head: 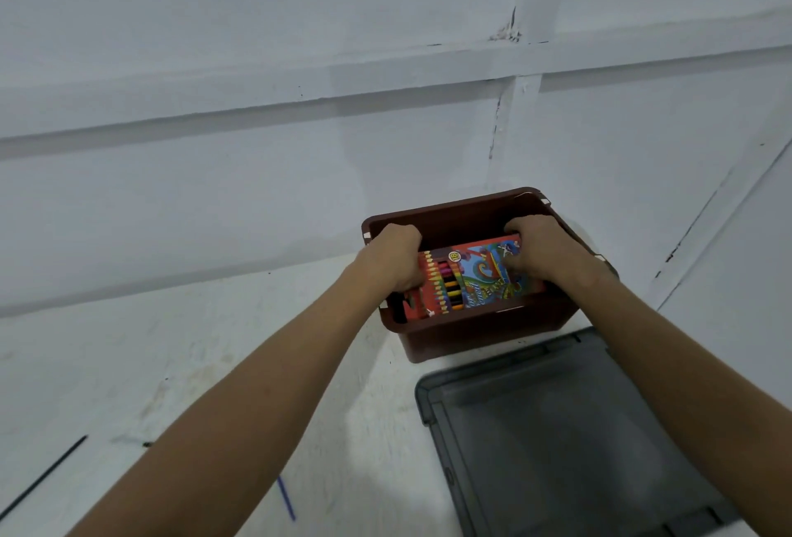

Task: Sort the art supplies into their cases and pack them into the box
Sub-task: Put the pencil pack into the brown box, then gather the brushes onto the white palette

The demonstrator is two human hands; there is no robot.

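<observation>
Surface [214, 343]: white, scuffed, running under both forearms and out to the left of the hands. Grey plastic lid [557, 442]: lies flat on it, nearer the body than the hands, beneath the right forearm. Brown plastic box [471, 339]: open-topped, directly under both hands, its near wall just beyond the lid's far edge.

Coloured-pencil case [475, 275]: held in the box mouth between the hands, long axis across the box, printed face up. Red card with a row of drawn pencils down the left side, a blue-green swirl picture on the right, and a round "18" badge near the top edge. It sits level with the rim, not clearly seated; what lies beneath it is hidden.

Left hand [396, 257]: fingers curled round the case's left end. Right hand [540, 251]: fingers curled over the right end, gripping it.

Judgement on the step: the case is being lowered into the box. Keep it level, ends clear of both side walls, let down evenly so neither corner catches on the rim, and release only once it rests flat.

Smaller items: a thin black stick [47, 474] and a short blue stick [286, 498] lie loose on the surface, well apart from the hands, near the left elbow.
</observation>
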